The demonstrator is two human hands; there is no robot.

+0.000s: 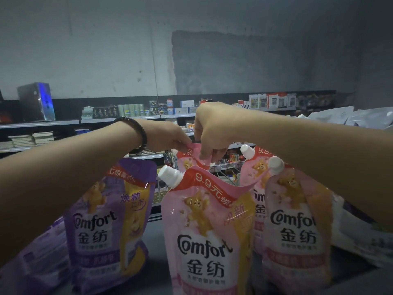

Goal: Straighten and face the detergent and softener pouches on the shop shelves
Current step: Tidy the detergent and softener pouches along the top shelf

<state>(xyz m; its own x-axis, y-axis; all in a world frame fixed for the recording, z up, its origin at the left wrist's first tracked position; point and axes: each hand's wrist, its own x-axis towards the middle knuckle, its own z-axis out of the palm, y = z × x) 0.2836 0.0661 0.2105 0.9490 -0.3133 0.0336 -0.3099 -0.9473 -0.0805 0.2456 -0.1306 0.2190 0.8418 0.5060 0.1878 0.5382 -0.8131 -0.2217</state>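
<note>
Several Comfort softener pouches stand upright on the shelf in front of me. A pink pouch (204,237) with a white cap is at the centre front. Behind it stands another pink pouch (187,158), and both my hands pinch its top edge: my left hand (170,136) on the left corner, my right hand (212,128) in the middle. A purple pouch (106,220) stands to the left. On the right stand two more pink pouches (297,226), one behind the other, under my right forearm.
More purple pouches (36,258) lie low at the far left. White and purple pouches (361,226) are piled at the far right. Across the aisle, shelves (63,122) hold small boxes, jars and stationery below a grey wall.
</note>
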